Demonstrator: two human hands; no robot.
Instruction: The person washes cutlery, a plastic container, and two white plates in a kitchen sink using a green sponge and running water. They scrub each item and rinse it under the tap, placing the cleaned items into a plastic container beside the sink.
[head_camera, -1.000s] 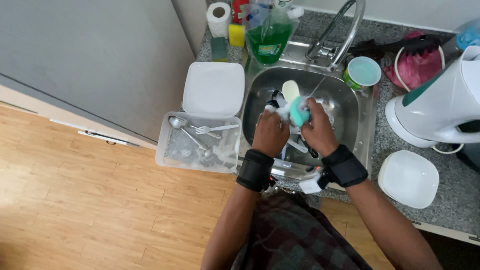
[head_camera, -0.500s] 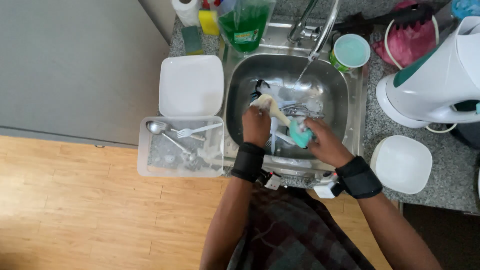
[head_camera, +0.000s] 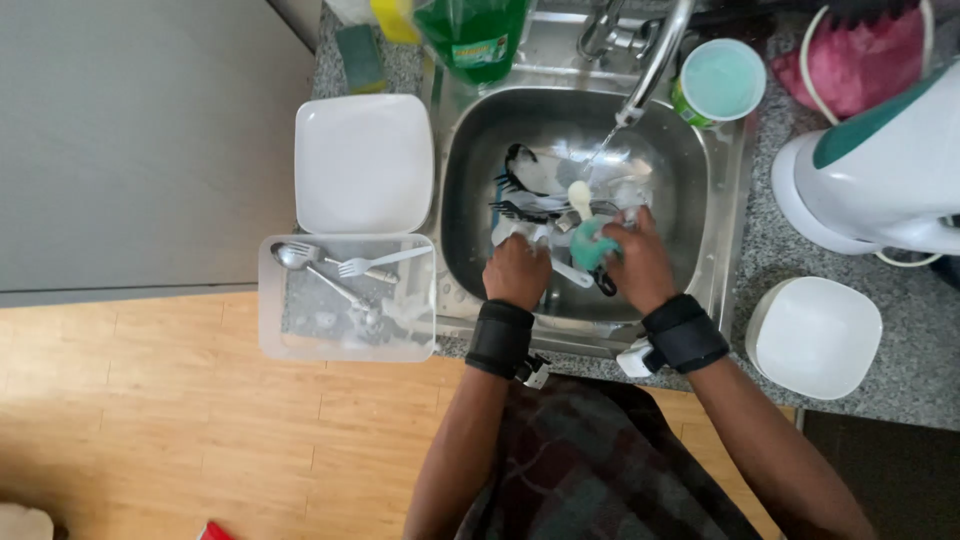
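Taking the steel sink (head_camera: 728, 255) as the centre of things: well off to its left a clear plastic tray (head_camera: 275, 330) lay on the counter edge with a spoon (head_camera: 297, 258) and a fork (head_camera: 375, 263) in it, set apart, I'd judge, from the pile in the basin. Behind the tray, just left of the sink, sat a white square plate (head_camera: 362, 162).

Over the basin, the left hand (head_camera: 518, 272) was curled shut round the handle of a pale spoon-like utensil (head_camera: 577, 200), tipping its head up toward the running tap (head_camera: 655, 55), probably so the water struck it. Just beside it, the right hand (head_camera: 638, 264) had its fingers closed on a teal sponge (head_camera: 592, 248), pressed against that utensil. Dark forks lay beneath them in the basin.

Right of the sink stood a teal cup (head_camera: 722, 80), a white appliance (head_camera: 880, 170) and another white dish (head_camera: 818, 337).
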